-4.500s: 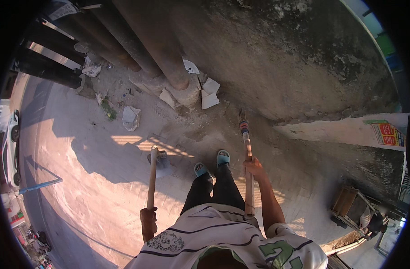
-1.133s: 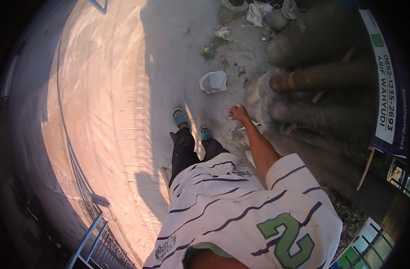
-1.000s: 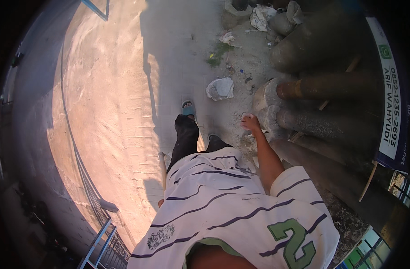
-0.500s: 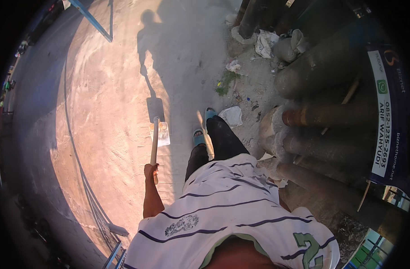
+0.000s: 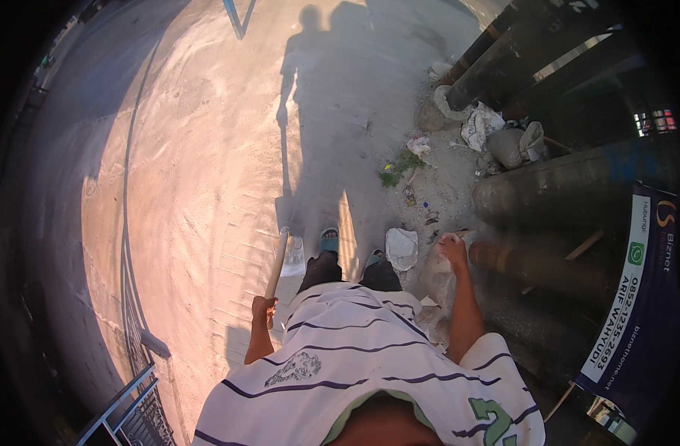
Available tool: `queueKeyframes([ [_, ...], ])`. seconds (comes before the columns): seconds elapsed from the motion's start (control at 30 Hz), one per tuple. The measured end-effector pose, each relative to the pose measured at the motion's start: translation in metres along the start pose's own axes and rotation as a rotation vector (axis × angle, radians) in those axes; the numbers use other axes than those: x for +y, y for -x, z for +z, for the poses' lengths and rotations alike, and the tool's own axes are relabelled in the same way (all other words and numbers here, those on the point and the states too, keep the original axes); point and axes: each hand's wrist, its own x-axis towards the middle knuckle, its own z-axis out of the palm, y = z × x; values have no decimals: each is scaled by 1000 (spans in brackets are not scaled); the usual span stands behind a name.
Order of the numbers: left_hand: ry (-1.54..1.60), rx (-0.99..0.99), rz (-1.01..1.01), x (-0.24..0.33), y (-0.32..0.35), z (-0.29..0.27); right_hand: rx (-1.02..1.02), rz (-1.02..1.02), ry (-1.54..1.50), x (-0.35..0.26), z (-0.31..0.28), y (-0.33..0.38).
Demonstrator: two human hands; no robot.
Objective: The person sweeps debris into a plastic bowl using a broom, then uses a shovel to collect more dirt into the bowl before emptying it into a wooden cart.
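My left hand (image 5: 263, 309) is closed round the pale wooden handle of a hoe (image 5: 277, 264). The handle slants forward from my fist, low over the sunlit ground. At its far end a flat, pale metal blade shines just left of my leg. My right hand (image 5: 451, 248) is held out to the right, over the edge of the debris. Its fingers look loosely curled, and nothing shows in them. It is nearest to a crumpled white sack (image 5: 402, 248) lying on the ground to its left.
Large dark pipes (image 5: 533, 186) line the right side. Stuffed sacks (image 5: 507, 145) and scraps lie by their ends. A dark blue banner (image 5: 630, 297) hangs at the right. Blue metal railing (image 5: 124, 405) stands at lower left. Pale dusty ground (image 5: 199, 171) stretches ahead, with my shadow on it.
My right arm, hidden before, has swung out to the right into view. I have stepped forward and turned left somewhat. The hoe stays in my left hand, its blade now closer to my legs.
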Motion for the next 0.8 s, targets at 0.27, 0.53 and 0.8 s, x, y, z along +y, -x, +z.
queueKeyframes([
  [0.27, 62, -23, -105, -72, 90, 26, -351, 146, -46, 65, -22, 4],
  [0.53, 155, 529, -180, -156, 190, 82, -425, 240, 266, 93, -9, -97],
  [0.8, 138, 615, -174, -179, 335, 147, -805, 52, 654, 44, 125, -81],
])
